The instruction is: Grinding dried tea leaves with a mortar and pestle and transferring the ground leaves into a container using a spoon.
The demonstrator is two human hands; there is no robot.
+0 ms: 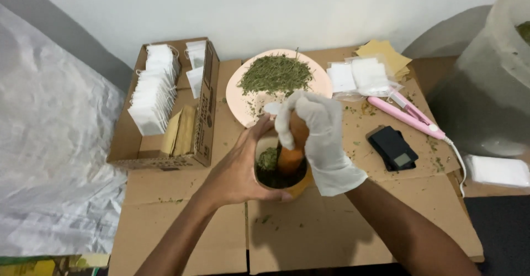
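Head view: one wooden mortar [279, 178] stands near the middle of the flattened cardboard sheet [331, 226] that covers the work surface. The bare left hand [243, 168] wraps its fingers and thumb around the mortar's left side, curled against the rim. The right hand [317, 138], in one white glove, is closed in a fist around the top of one orange-brown pestle [292, 149], whose lower end stands in the dark green herb inside the mortar.

Just beyond the mortar lies one pale pink plate [243, 96] with one heap of dried green leaves [276, 73]. To the far left sits one open cardboard box [207, 105] holding rows of white tea-bag sachets [154, 88], too many to count. To the right are one black pocket scale [393, 148], one pink heat-sealing iron [406, 115], one clear packet of white sachets [359, 77] and one small stack of tan paper [383, 52]. One large pale bin [486, 88] stands at the far right.
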